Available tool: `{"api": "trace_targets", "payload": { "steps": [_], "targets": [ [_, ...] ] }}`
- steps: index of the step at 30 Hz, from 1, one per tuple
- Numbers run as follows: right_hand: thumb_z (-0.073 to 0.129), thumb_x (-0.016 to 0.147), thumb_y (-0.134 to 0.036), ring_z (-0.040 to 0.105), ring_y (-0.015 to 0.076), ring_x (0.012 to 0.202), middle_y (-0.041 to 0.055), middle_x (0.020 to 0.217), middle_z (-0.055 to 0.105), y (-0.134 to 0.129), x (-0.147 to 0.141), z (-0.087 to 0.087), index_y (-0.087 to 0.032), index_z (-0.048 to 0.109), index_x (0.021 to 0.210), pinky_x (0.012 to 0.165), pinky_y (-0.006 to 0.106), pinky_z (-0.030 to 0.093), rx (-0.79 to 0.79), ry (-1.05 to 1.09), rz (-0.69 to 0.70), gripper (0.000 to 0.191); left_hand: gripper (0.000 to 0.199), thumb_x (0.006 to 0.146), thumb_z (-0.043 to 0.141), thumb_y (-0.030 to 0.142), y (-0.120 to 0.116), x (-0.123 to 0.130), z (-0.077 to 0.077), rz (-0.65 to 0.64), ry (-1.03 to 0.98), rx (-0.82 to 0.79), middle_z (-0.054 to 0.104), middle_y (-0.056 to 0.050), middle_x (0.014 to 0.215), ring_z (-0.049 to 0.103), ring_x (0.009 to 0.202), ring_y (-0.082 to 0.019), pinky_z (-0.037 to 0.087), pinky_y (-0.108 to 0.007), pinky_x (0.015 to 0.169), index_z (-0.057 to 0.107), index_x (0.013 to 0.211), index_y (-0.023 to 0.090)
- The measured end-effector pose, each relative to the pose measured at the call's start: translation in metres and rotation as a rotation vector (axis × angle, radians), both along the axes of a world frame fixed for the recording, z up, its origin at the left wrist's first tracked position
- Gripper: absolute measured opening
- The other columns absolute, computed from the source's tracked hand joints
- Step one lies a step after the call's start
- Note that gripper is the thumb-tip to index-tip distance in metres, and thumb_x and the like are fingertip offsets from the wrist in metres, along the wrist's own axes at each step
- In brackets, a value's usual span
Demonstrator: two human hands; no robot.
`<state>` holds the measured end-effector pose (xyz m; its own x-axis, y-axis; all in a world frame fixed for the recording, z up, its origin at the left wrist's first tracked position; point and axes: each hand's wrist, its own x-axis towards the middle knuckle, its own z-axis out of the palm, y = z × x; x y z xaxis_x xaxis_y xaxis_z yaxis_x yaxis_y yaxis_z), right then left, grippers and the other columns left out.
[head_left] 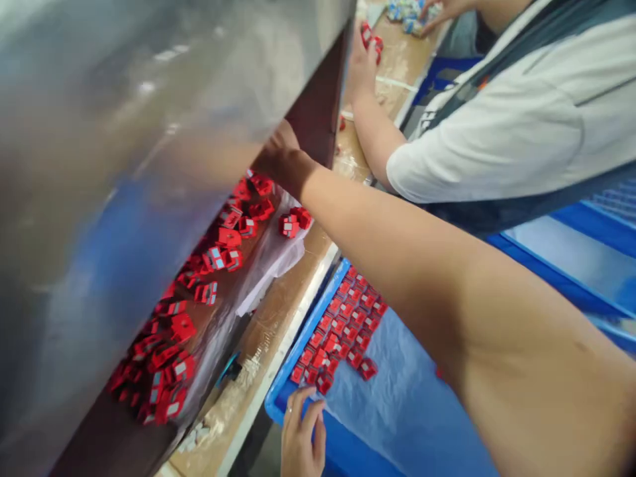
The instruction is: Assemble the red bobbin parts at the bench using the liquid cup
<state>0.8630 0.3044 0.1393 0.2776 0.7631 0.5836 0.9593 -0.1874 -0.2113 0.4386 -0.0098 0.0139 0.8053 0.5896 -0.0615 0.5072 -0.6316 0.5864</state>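
Note:
My left hand (303, 434), a ring on one finger, is at the near corner of a blue tray (273, 392). Its fingers are curved and apart, with nothing visible in them. Small red toy-car-like pieces (342, 324) stand in rows on clear film in that tray, close to my fingertips. My right arm stretches across the tray to the far side of the bench. There my right hand (282, 142) is partly hidden by the edge of a shiny metal panel (149, 165); its fingers do not show. Loose red pieces (169, 351) lie heaped along a brown surface below the panel.
A wooden bench edge (278, 311) with scraps of film runs beside the tray. A co-worker in a white sleeve (487, 132) sits at upper right, with red pieces in one hand (365, 59). Blue-and-white pieces (410, 13) lie beyond. More blue trays (566, 265) stand at right.

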Motion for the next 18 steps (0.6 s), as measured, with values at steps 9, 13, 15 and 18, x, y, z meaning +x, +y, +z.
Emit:
{"api": "trace_targets", "payload": {
  "steps": [9,13,15,18],
  "targets": [
    [0.054,0.101,-0.018,0.067,0.0206,0.112,0.0124,0.119,0.069,-0.289,-0.041,-0.070,-0.011,0.064,0.119,0.095,0.037,0.058,-0.140,0.283,0.044,0.022,0.033,0.101,0.047,0.023,0.012,0.043,-0.004,-0.090,0.052,-0.138,0.068,-0.013,0.130,0.067,0.122,-0.028,0.061,-0.049,0.101,0.071,0.123,0.024],
    [0.047,0.103,-0.023,0.065,0.0248,0.107,0.0120,0.111,0.068,-0.507,-0.094,-0.140,-0.018,0.063,0.120,0.097,0.042,0.055,-0.202,0.502,-0.485,0.024,0.036,0.102,0.045,0.018,-0.023,0.070,-0.019,-0.288,0.070,-0.206,0.064,-0.013,0.138,0.065,0.127,-0.026,0.060,-0.045,0.102,0.068,0.128,0.024],
    [0.048,0.102,-0.032,0.058,0.0318,0.120,0.0184,0.125,0.062,-0.592,-0.124,-0.166,-0.016,0.059,0.128,0.104,0.051,0.049,-0.310,0.490,-0.768,0.032,0.041,0.100,0.044,0.014,-0.048,0.090,-0.030,-0.405,0.078,-0.213,0.059,-0.014,0.145,0.061,0.133,-0.027,0.058,-0.046,0.106,0.064,0.135,0.024],
    [0.051,0.100,-0.045,0.038,0.0405,0.142,0.0259,0.152,0.037,-0.670,-0.158,-0.188,-0.013,0.046,0.145,0.111,0.060,0.039,-0.468,0.538,-1.029,0.056,0.058,0.095,0.052,0.009,-0.084,0.132,-0.047,-0.580,0.123,-0.172,0.040,-0.015,0.163,0.046,0.147,-0.033,0.048,-0.055,0.115,0.051,0.150,0.028]
  ]
}}
